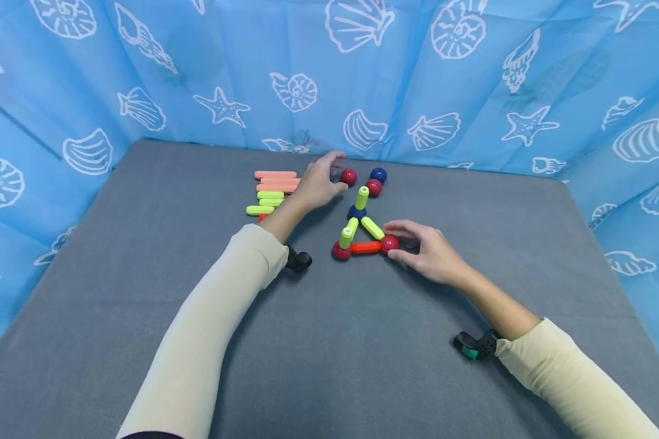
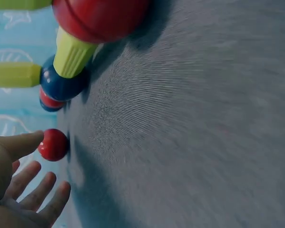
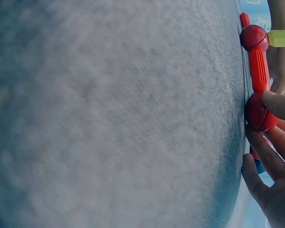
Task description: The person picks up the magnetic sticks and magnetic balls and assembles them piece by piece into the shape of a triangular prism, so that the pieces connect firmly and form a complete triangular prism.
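A triangle of magnetic rods and balls lies on the grey table. At its right corner is a red ball [image 1: 389, 244], which my right hand [image 1: 432, 255] holds between thumb and fingers. A red rod [image 1: 365, 247] joins it to the left red ball [image 1: 341, 251]; yellow-green rods lead to a blue ball [image 1: 357, 213] at the far corner. Short yellow-green rods [image 1: 362, 198] stand upright on the blue and left red balls. My left hand [image 1: 320, 184] reaches over the table with fingers spread beside a loose red ball [image 1: 348, 177], which in the left wrist view [image 2: 53, 145] appears near the thumb tip.
Another red ball [image 1: 373, 187] and a blue ball [image 1: 378, 175] sit behind the triangle. Left of it, salmon rods [image 1: 275, 175] and short yellow-green rods [image 1: 260, 210] lie in rows, partly behind my left arm. A blue shell-patterned curtain [image 1: 285, 55] hangs along the table's far edge.
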Motion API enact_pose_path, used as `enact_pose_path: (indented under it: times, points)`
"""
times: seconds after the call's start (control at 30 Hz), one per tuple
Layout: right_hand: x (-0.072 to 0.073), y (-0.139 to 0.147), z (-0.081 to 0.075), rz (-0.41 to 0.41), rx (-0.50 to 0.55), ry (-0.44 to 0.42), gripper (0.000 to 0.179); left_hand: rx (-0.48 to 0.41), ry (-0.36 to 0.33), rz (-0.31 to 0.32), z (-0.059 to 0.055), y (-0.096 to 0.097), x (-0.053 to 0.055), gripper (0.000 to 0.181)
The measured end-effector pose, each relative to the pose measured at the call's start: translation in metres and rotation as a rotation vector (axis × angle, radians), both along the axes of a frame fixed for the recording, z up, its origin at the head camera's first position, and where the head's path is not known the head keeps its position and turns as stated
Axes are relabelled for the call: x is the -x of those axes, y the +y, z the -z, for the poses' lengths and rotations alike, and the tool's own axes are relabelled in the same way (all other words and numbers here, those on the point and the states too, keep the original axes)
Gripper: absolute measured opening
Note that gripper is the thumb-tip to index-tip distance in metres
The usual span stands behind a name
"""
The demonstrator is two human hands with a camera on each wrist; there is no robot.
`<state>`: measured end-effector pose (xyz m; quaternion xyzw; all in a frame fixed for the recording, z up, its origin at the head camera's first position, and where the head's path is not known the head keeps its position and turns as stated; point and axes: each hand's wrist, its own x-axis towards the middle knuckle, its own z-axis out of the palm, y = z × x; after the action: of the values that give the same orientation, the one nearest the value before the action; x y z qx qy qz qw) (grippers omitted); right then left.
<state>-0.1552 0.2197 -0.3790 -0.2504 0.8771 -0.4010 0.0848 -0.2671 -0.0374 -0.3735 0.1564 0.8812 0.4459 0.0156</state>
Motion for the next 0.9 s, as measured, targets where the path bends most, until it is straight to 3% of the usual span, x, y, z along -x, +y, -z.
enact_pose_path:
  times: [0.17,0.53,0.7,0.9]
  points:
    - [0.0,0.0,0.001,-0.002,0.006,-0.01,0.049,0.024,-0.05,-0.058,0.006,0.008,0.007,0.066]
    - [0.0,0.002,0.001,-0.004,0.006,-0.017,0.049,-0.004,-0.038,-0.035,0.009,0.009,0.009,0.058]
    - [-0.001,0.001,-0.001,0.007,-0.005,-0.023,0.05,-0.075,0.003,0.022,0.0,-0.001,0.0,0.055]
    - [-0.002,0.0,-0.003,0.01,-0.007,-0.021,0.05,-0.238,0.025,0.119,-0.02,-0.02,-0.028,0.054]
